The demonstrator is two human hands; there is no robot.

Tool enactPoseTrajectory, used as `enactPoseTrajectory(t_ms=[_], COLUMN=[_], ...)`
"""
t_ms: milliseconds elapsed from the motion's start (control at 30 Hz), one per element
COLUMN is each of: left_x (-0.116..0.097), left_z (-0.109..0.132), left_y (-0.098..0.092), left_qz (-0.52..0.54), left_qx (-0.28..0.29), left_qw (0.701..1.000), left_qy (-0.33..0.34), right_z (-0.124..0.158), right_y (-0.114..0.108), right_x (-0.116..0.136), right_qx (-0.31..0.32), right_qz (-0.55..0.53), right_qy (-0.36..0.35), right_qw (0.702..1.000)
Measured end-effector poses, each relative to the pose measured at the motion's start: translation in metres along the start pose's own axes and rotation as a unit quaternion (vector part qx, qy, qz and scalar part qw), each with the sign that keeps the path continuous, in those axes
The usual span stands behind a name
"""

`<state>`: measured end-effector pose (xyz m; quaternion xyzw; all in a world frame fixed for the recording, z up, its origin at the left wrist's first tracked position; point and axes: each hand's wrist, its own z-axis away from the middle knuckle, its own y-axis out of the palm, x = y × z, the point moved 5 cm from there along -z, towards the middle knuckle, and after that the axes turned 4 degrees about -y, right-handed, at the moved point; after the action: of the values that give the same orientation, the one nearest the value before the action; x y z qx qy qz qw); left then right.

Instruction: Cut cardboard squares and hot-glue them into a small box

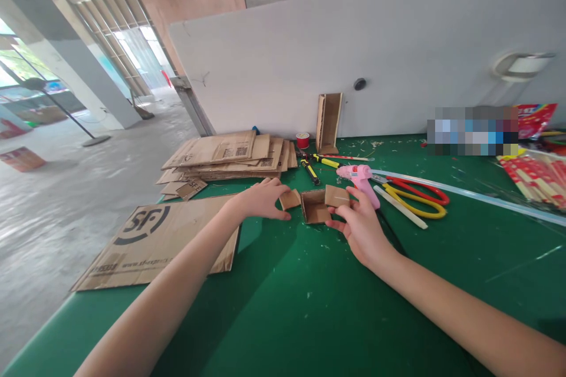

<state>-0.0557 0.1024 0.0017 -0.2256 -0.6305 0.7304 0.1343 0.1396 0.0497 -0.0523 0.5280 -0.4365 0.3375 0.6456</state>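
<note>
A small open cardboard box (316, 212) lies on the green table in front of me. Between the thumb and fingers of my right hand (360, 227) is a small cardboard piece (336, 196), held over the box's right side, with a pale streak across its face. The lower fingers of that hand reach to the box's right edge. To the left of the box is another small cardboard piece (290, 199). My left hand (267, 199) curves about its left end, with finger and thumb apart near its edges; firm contact does not show.
A pink glue gun (359, 175), red-and-yellow scissors (415, 194) and a pale stick (400, 207) lie to the right. Stacked cardboard (221, 153) and a large sheet (163, 241) are at left. Yellow-black pliers (309, 171) and an upright cardboard channel (329, 123) stand behind.
</note>
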Motion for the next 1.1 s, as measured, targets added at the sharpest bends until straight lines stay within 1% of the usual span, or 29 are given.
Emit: enactPoseTrajectory(t_ms=[33,133,233,333,400,500,567,667,800,933,1100], left_x=[-0.004,-0.02,-0.037,-0.046,-0.046,-0.043,-0.041,-0.039,-0.042,-0.045,-0.049], left_z=[0.004,0.01,0.01,0.007,0.007,0.013,0.018,0.024,0.026,0.027,0.029], left_y=[-0.002,-0.008,-0.005,-0.001,-0.003,-0.015,-0.023,-0.028,-0.026,-0.026,-0.028], left_qz=[0.008,0.052,0.114,0.156,0.148,0.121,0.122,0.135,0.128,0.094,0.06], left_qx=[0.011,0.013,0.003,-0.01,-0.039,-0.116,-0.146,-0.154,-0.143,-0.139,-0.147], left_qw=[1.0,0.997,0.991,0.985,0.985,0.983,0.979,0.976,0.978,0.982,0.983], left_qy=[0.016,0.048,0.073,0.076,0.073,0.075,0.077,0.078,0.085,0.091,0.097], right_z=[0.0,0.001,0.003,0.003,0.003,0.001,0.0,0.0,0.002,0.003,0.002], right_y=[0.001,0.004,0.006,0.004,0.002,0.001,0.002,0.004,0.009,0.01,0.009], right_x=[0.0,0.002,0.004,0.004,0.003,0.001,0.001,0.004,0.007,0.007,0.007], right_qx=[0.001,0.011,0.028,0.027,0.019,0.013,0.016,0.045,0.094,0.109,0.109], right_qz=[0.0,0.006,0.015,-0.004,-0.027,-0.042,-0.039,-0.019,0.022,0.038,0.038], right_qy=[0.001,-0.002,-0.001,0.017,0.028,0.044,0.053,0.057,0.065,0.069,0.059], right_qw=[1.0,1.0,1.0,0.999,0.999,0.998,0.998,0.997,0.993,0.991,0.992])
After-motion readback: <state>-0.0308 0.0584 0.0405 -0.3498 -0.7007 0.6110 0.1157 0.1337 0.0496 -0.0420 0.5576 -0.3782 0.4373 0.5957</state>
